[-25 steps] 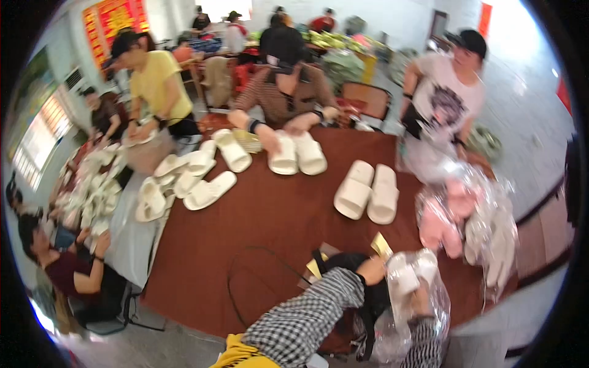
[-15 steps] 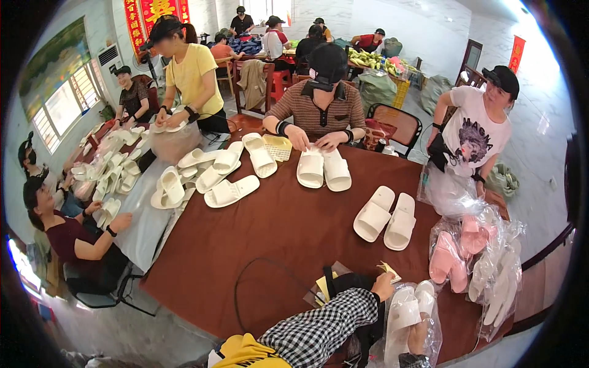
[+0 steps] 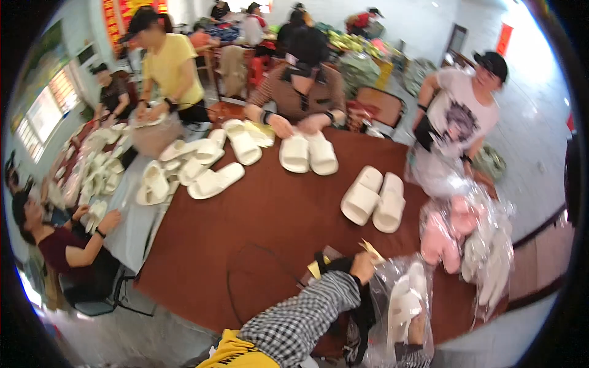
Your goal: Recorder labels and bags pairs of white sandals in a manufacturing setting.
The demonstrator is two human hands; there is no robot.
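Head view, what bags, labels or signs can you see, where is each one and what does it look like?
Clear plastic bag: lower right, at the person's hands, white slippers inside.
Yellow paper tags: by the left hand, small and flat.
Clear bags of pink slippers: right table edge, crinkled and shiny.
Red wall banner: top left, yellow marks.
Red sign: upper right wall, narrow.

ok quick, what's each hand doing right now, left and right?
Left hand: closed on a yellowish card, at the mouth of the clear bag.
Right hand: mostly hidden behind the bagged white slippers; cannot be told.
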